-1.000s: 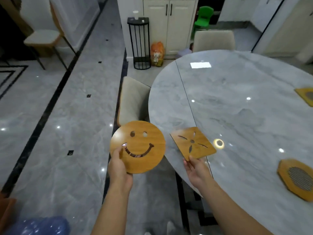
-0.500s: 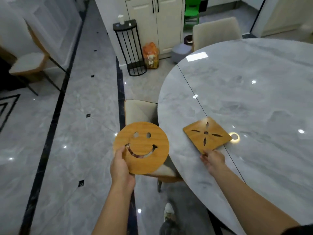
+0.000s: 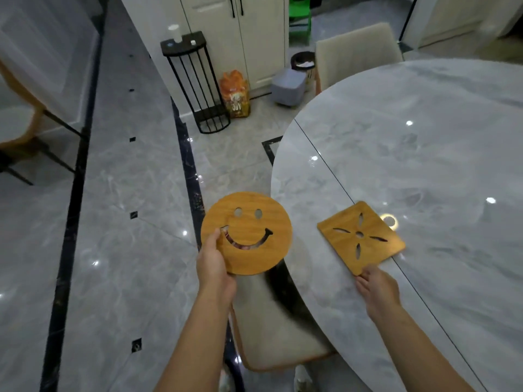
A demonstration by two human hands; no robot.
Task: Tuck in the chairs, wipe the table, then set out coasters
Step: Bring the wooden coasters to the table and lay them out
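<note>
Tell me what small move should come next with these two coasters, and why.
Probably let go of the square coaster: it looks flat on the table near the edge, with the right hand pinching only its near corner. The left hand holds the smiley coaster off the table.

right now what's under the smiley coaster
The smiley coaster is held in the air by the left hand. Below it lie the floor and a chair seat; fingers behind it show through the mouth cutout, the rest is covered.
</note>
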